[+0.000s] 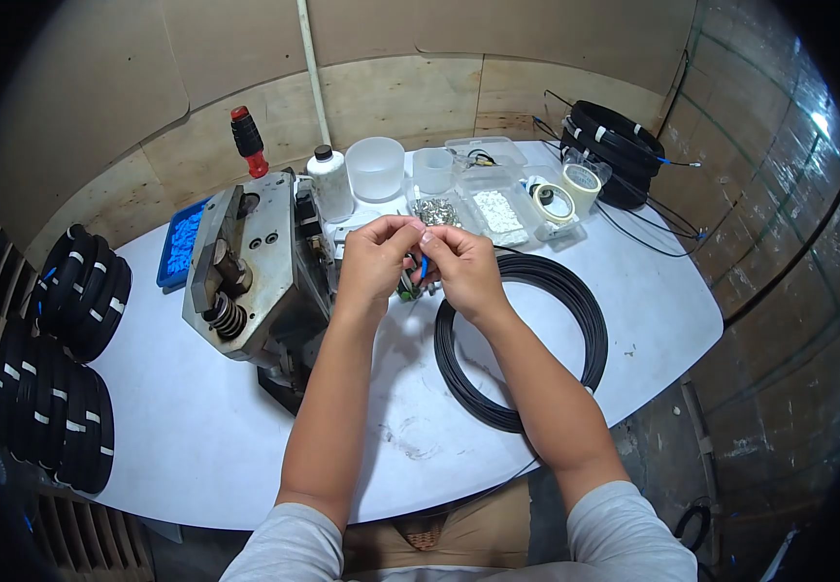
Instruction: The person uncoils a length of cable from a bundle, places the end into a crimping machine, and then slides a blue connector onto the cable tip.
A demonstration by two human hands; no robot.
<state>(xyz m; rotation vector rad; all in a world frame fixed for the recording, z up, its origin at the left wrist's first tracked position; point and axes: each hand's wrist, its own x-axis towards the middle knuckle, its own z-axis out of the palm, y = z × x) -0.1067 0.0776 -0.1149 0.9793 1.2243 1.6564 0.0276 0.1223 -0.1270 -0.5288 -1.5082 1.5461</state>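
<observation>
Above the middle of the white table, my left hand [378, 262] and my right hand [466, 270] meet, thumbs and forefingers pinched together at the fingertips. A small blue sleeve-like piece [426, 267] shows below the fingertips, against my right hand's fingers. It looks like part of a thin cable end, but the fingers cover most of it. What the left fingertips pinch is too small to make out. Under my right forearm lies a coil of black cable [590, 320], with a strand running from its top toward my right hand.
A heavy metal press [269, 247] stands left of my hands, a red-and-black screwdriver handle [248, 143] above it. Behind are a blue bin [179, 276], a bottle [330, 184], clear tubs [375, 167], boxes of small white parts [499, 215] and tape rolls [583, 179]. Cable coils [614, 141] sit right.
</observation>
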